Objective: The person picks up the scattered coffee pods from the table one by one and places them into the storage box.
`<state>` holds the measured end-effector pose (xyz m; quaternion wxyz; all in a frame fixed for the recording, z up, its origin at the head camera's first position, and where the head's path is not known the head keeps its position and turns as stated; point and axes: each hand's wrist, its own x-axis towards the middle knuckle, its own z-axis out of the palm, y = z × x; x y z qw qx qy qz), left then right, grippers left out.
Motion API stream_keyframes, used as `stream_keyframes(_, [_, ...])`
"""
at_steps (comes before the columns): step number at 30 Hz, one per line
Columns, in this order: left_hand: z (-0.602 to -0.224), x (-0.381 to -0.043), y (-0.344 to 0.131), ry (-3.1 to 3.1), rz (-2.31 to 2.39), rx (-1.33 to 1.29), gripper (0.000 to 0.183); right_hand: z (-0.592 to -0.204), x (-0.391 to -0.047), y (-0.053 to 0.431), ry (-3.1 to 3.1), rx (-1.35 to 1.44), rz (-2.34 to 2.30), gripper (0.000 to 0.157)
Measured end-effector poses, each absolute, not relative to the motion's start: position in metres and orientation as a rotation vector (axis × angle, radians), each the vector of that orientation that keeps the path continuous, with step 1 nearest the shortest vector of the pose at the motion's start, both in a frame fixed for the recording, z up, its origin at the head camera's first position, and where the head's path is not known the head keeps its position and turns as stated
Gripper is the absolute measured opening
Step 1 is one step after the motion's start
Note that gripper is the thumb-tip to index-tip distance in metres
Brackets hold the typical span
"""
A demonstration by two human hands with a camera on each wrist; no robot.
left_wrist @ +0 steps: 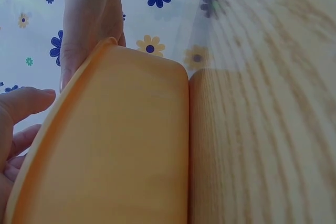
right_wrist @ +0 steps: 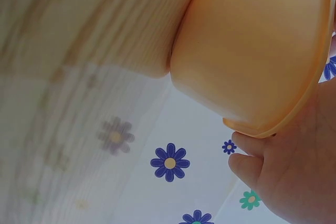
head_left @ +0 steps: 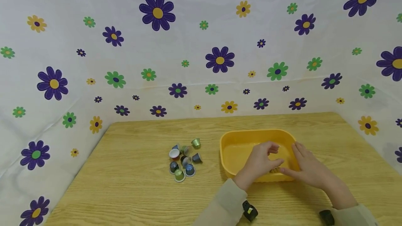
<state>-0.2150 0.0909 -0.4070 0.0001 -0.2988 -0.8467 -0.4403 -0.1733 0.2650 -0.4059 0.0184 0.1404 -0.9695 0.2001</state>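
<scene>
Near yellow tub, capsules, head view only

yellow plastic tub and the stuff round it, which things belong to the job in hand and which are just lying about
Likely in the job:
- yellow rectangular plastic tub
- left hand and right hand, both at it
- small dark-and-tan item, unclear

Apparently lying about:
- green, blue and dark shiny cup-shaped capsules, untouched
</scene>
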Motion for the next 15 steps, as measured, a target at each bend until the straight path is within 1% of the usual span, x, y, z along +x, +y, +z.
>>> stream_keyframes(15, [-0.4032,-0.2137,0.0855,-2.622,-1.35,-0.972,0.031,-0.4034,-0.1744,0.2651,-3.016,0.458,0.617,0.094])
